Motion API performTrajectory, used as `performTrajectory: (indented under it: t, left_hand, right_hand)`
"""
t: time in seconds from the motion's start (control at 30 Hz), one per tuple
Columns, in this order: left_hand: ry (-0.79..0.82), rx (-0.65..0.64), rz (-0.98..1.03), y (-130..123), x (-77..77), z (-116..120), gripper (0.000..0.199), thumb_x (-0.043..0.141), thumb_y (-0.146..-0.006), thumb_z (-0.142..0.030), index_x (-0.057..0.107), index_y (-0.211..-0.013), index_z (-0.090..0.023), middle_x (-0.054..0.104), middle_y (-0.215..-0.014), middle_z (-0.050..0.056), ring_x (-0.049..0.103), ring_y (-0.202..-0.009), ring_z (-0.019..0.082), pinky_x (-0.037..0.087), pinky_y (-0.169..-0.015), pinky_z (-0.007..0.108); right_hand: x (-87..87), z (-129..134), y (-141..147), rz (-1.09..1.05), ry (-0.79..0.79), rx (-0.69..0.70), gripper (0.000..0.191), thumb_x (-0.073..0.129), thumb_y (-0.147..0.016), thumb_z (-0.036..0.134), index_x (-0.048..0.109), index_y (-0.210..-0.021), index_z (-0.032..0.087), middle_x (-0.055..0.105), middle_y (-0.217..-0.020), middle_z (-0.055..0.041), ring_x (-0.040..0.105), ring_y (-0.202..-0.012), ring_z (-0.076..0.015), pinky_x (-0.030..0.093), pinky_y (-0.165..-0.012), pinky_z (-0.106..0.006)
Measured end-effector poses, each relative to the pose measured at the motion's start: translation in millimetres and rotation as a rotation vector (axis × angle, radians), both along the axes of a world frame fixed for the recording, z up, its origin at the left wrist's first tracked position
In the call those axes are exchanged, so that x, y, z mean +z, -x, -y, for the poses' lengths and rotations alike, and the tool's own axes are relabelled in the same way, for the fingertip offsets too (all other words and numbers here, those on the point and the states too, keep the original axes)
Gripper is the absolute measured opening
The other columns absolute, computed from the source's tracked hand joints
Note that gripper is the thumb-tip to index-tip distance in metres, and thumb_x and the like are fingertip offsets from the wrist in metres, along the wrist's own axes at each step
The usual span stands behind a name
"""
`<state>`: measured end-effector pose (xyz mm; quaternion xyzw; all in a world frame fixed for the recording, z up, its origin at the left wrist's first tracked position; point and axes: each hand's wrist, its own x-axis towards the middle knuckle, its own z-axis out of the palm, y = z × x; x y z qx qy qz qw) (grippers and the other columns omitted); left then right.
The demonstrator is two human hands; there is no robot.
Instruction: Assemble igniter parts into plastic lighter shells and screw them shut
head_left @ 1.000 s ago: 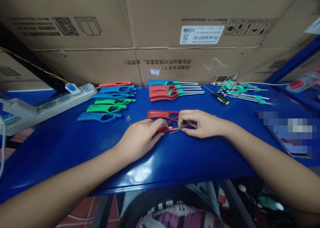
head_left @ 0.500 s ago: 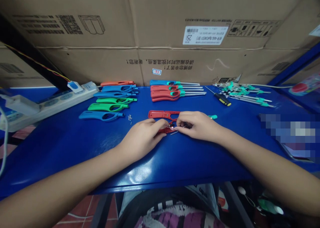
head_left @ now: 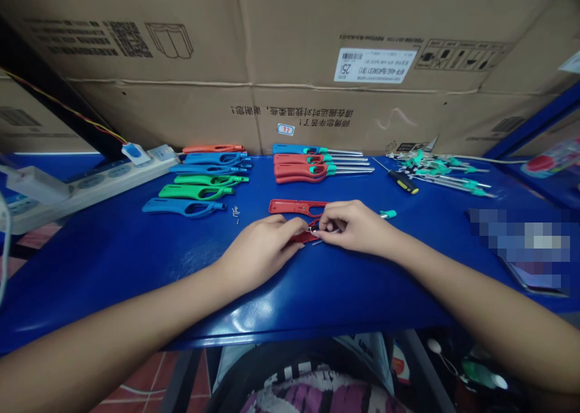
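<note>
My left hand (head_left: 265, 243) is closed, its thumb and fingertips on a red lighter shell half (head_left: 304, 237) lying on the blue table. Facing it, my right hand (head_left: 353, 225) pinches a thin pale wire (head_left: 312, 229) over the same shell, and the fingers partly hide it. A metal tube with a teal end (head_left: 388, 214) sticks out past my right knuckles; its other end is covered. Just behind the hands lies a second red shell half (head_left: 290, 207). Left of my left hand is a small pile of screws (head_left: 235, 211).
Green, blue and orange lighter shells (head_left: 196, 191) lie in a column at left, beside a power strip (head_left: 113, 177). Assembled lighters (head_left: 300, 172) lie at the back. A screwdriver (head_left: 402, 181) and several teal-tipped metal tubes (head_left: 453, 174) are at right. A cardboard box (head_left: 203, 117) stands behind.
Both hands stay over the red shell half, with only slight finger movement at the wire. The view has shifted a little.
</note>
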<state>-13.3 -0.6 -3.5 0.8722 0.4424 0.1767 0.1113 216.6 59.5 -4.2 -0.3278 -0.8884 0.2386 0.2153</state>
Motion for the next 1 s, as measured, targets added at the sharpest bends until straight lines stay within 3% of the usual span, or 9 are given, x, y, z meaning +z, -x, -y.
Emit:
performTrajectory:
  t: [0.53, 0.8, 1.0]
  left_hand:
    - [-0.002, -0.031, 0.014, 1.9, 0.7, -0.6, 0.017, 0.061, -0.097, -0.020, 0.066, -0.113, -0.020, 0.073, -0.101, 0.007, 0.068, -0.098, 0.024, 0.057, -0.084, 0.036]
    - [-0.146, -0.130, 0.058, -0.1, -4.0, -3.8, 0.022, 0.056, -0.100, -0.021, 0.071, -0.115, -0.018, 0.071, -0.123, 0.009, 0.067, -0.112, 0.025, 0.056, -0.098, 0.043]
    - [-0.191, -0.140, 0.037, -0.1, -6.7, -4.5, 0.024, 0.055, -0.101, -0.022, 0.071, -0.118, -0.018, 0.070, -0.125, 0.010, 0.066, -0.111, 0.025, 0.057, -0.097, 0.044]
  right_hand:
    - [2.1, 1.1, -0.5, -0.012, 0.071, 0.013, 0.009, 0.069, -0.080, 0.017, 0.064, -0.072, 0.017, 0.060, -0.068, 0.0017, 0.053, -0.061, -0.0099, 0.039, -0.058, -0.022]
    - [2.2, -1.4, -3.8, -0.026, 0.085, 0.029, 0.010, 0.069, -0.082, 0.019, 0.064, -0.074, 0.016, 0.060, -0.071, 0.0015, 0.051, -0.060, -0.0088, 0.039, -0.058, -0.022]
    - [1.1, -0.5, -2.9, -0.010, 0.078, 0.005, 0.013, 0.070, -0.083, 0.023, 0.063, -0.073, 0.017, 0.061, -0.071, 0.0013, 0.053, -0.062, -0.0095, 0.037, -0.058, -0.022]
